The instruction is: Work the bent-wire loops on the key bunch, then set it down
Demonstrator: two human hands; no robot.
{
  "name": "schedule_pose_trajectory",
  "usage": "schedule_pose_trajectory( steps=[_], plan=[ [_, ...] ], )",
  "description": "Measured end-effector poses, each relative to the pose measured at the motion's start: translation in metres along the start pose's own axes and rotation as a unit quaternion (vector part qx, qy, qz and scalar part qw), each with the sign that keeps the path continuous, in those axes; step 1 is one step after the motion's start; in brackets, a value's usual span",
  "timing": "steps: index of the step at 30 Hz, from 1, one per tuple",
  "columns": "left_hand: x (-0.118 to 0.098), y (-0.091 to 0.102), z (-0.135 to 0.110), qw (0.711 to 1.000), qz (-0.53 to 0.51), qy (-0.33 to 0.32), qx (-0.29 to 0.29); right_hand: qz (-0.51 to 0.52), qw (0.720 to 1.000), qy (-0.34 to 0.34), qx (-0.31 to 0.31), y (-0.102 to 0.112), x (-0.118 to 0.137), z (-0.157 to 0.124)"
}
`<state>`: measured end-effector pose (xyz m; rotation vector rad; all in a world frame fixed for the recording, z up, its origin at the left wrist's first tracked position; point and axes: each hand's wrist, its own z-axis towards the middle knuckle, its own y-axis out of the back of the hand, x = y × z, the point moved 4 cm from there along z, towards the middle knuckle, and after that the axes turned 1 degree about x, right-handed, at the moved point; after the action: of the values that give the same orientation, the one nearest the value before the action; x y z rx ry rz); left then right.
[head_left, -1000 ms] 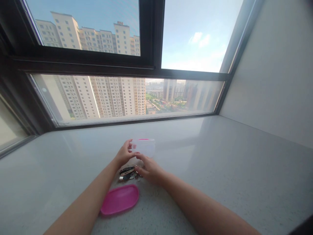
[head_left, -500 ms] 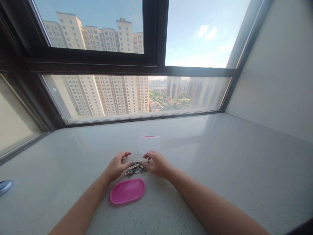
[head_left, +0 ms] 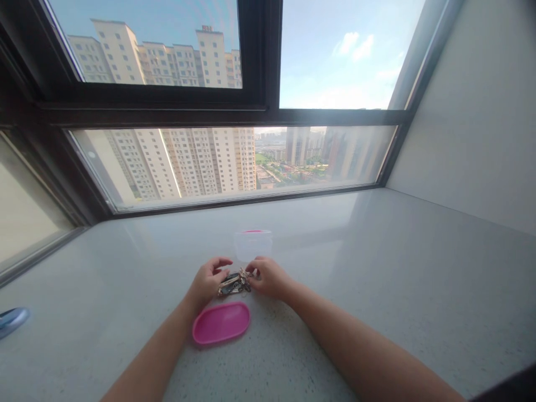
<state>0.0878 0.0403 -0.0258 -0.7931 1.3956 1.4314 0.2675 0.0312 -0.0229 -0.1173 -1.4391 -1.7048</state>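
Observation:
A bunch of keys (head_left: 233, 282) lies on the pale stone sill between my two hands. My left hand (head_left: 208, 282) curls round the left end of the bunch, fingers bent over it. My right hand (head_left: 268, 277) pinches the right end of the keys with fingertips together. Just beyond the hands stands a small clear plastic box (head_left: 253, 244), uncovered, with a pink rim showing at its back. Its pink oval lid (head_left: 221, 322) lies flat on the sill, close below my left wrist.
A dark-framed window (head_left: 268, 111) runs along the far edge of the sill, a white wall (head_left: 473, 111) closes the right side. A blue-grey object (head_left: 12, 320) lies at the far left edge.
A second ago my left hand held the clear box; it let go and the box stands on the sill. Both hands have since closed in on the keys.

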Motion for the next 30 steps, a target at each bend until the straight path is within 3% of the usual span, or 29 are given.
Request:
schedule_pose_trajectory(
  steps=[2, 4, 7, 11, 18, 24, 27, 30],
  plan=[
    [-0.008, 0.005, -0.008, 0.991, 0.123, -0.045, 0.017, -0.004, 1.000, -0.011, 0.009, 0.000, 0.000, 0.000],
    [-0.013, 0.006, -0.016, 0.981, 0.172, -0.069, 0.064, -0.009, 1.000, -0.018, 0.018, -0.001, 0.000, 0.000],
    [-0.018, 0.006, -0.022, 0.970, 0.175, -0.084, 0.145, -0.008, 0.999, -0.024, 0.025, -0.004, -0.003, 0.000],
    [-0.019, 0.009, -0.022, 0.965, 0.172, -0.079, 0.180, 0.021, 0.999, -0.037, 0.029, -0.005, -0.006, 0.001],
    [-0.021, 0.007, -0.023, 0.962, 0.163, -0.099, 0.196, 0.032, 0.997, -0.055, 0.052, -0.002, -0.005, 0.001],
    [-0.026, 0.002, -0.021, 0.961, 0.187, -0.137, 0.152, 0.088, 0.991, -0.069, 0.071, 0.000, -0.005, -0.002],
    [-0.026, -0.005, -0.018, 0.947, 0.239, -0.178, 0.123, 0.109, 0.990, -0.070, 0.057, -0.001, -0.005, -0.003],
    [-0.022, -0.014, -0.017, 0.925, 0.299, -0.195, 0.131, 0.137, 0.987, -0.079, 0.035, -0.003, -0.005, -0.002]
  ],
)
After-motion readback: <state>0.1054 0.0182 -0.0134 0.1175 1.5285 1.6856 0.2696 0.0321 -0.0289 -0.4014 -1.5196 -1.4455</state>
